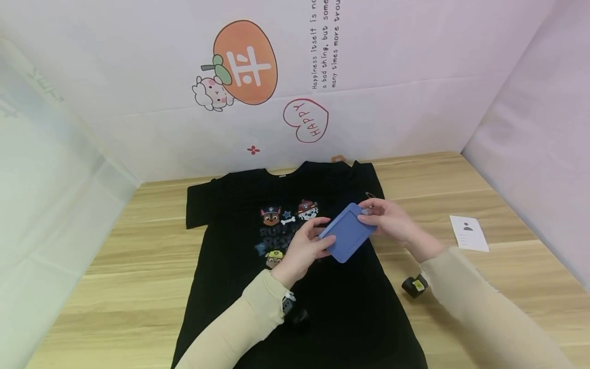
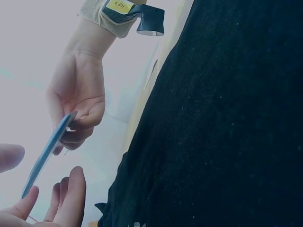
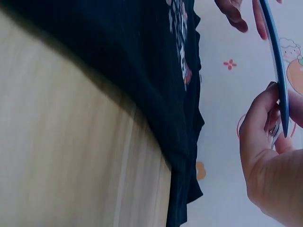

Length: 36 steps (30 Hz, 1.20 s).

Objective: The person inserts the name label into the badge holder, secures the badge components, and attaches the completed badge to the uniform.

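My right hand (image 1: 387,218) pinches the blue card holder (image 1: 348,234) at its upper right end above the black T-shirt (image 1: 350,302), while my left hand (image 1: 301,251), fingers spread loosely, touches its left side, so I should support it evenly, without bending.

Card holder (image 1: 348,236) blue; shirt (image 1: 341,302) black, cartoon-printed; table (image 1: 124,266) tan, wood-grained.

The blue holder (image 1: 346,237) looks like smooth, matt plastic. The black T-shirt (image 1: 336,312) is matt cloth; the table (image 1: 124,271), smooth grained wood. At right, the white card (image 1: 471,240) looks like paper. The far backdrop (image 1: 392,77) is lightly creased cloth, the 2 sleeves (image 1: 230,328) matt fabric.
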Tool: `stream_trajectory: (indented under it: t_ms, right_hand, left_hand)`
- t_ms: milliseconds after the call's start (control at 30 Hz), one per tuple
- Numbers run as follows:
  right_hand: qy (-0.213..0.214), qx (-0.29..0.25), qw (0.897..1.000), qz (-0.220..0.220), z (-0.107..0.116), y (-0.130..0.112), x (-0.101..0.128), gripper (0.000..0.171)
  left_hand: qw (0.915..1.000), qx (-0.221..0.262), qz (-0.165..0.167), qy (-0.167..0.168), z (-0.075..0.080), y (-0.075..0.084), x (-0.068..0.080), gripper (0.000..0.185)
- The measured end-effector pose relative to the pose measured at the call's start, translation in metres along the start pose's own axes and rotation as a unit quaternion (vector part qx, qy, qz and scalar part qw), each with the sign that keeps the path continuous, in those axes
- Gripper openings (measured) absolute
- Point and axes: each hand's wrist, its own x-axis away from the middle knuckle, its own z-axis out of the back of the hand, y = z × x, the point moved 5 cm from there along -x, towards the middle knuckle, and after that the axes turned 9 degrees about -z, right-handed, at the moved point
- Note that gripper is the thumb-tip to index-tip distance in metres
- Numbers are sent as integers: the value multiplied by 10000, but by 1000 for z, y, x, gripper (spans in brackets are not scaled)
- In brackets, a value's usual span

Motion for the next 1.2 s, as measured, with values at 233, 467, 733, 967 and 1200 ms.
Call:
stream_trajectory:
  t_ms: [233,467,733,967,1200]
  right_hand:
    - [94,-95,9999,43,-7,-2,1,38]
    - [-34,-269,9996,65,-11,-3,2,35]
    - [-353,-280,9990,63,-5,-3,5,50]
    - [-512,-291,9980,246,10,-8,11,55]
    - [190,95,9964,818,19,-11,18,44]
  left_hand:
    - [9998,180,-61,-6,1,-1,1,43]
    - [9995,207,-226,106,2,0,1,44]
    - [9986,-54,-381,364,7,-1,2,43]
    - [9968,-221,-532,556,14,3,6,41]
    - [9977,-118,-463,476,18,2,11,42]
